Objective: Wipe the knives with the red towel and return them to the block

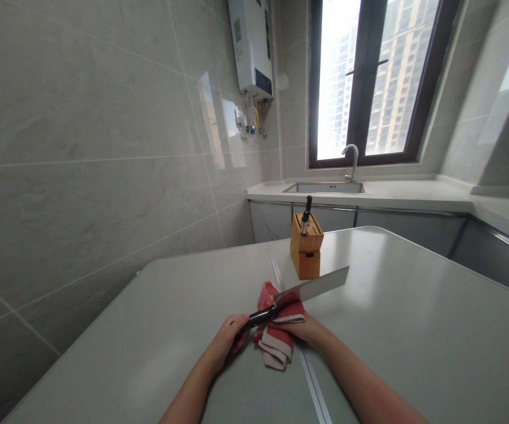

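Note:
My left hand (233, 335) is closed around the black handle of a kitchen knife (320, 284). The wide metal blade points up to the right, above the table. My right hand (305, 330) grips a red and white cloth (276, 346), which is folded about the blade near the handle. Most of my right fingers are hidden behind the cloth. Beyond the blade a wooden knife block (307, 244) stands upright on the table, with one black-handled tool (307, 215) in its top.
The pale table (184, 306) has a seam strip running down its middle. Past its far edge is a counter with a sink (325, 188) and a faucet (352, 159) under a window. A water heater (252, 50) hangs on the tiled left wall.

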A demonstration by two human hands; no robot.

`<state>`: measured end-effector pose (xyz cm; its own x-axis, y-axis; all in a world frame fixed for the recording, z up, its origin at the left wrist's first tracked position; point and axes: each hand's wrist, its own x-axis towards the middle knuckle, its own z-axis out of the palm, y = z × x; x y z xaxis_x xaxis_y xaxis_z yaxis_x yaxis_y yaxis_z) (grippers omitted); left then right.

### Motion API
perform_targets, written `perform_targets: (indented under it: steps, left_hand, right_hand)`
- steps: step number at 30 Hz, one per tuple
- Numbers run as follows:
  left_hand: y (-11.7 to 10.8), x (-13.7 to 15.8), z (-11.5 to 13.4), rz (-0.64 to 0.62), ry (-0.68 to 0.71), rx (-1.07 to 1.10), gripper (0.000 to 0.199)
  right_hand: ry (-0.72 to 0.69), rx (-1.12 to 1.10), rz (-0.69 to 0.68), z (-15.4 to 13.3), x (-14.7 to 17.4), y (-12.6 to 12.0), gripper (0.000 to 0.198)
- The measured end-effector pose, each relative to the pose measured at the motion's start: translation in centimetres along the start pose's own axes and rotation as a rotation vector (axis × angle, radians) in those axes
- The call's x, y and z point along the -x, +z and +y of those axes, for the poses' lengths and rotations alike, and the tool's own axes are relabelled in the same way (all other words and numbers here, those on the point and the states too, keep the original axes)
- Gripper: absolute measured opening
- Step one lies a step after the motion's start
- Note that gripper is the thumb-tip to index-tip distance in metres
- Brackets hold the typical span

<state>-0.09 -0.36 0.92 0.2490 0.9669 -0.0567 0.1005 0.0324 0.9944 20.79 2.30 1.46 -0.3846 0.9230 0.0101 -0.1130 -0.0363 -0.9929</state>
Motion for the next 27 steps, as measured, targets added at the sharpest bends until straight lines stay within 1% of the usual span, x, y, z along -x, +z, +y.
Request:
perform_targets:
  steps: [5,11,16,23,27]
  left_hand:
    - [0.01,-0.05,-0.05,0.001,0.002,0.010,0.047]
    - [-0.14,-0.12,-0.35,-0.002,0.005,-0.005,0.047]
    - [-0.16,-0.17,-0.46,-0.009,0.015,-0.015,0.048]
    - [-0.11,-0.07,-0.27,-0.002,0.009,-0.016,0.047]
    - [-0.11,0.01,-0.22,0.002,0.011,-0.020,0.047]
  right_hand:
    - [0.011,0.018,0.008,-0.06,0.08,-0.05,0.057]
    - [0.010,0.049,-0.014,0.45,-0.13,-0.32,0.051]
    - [-0.020,0.018,-0.019,0.90,-0.31,-0.41,0.049]
    - [0.006,0.031,-0.013,0.20,0.03,-0.17,0.046]
    - [0.025,0.030,-0.013,0.64,-0.13,-0.34,0.046]
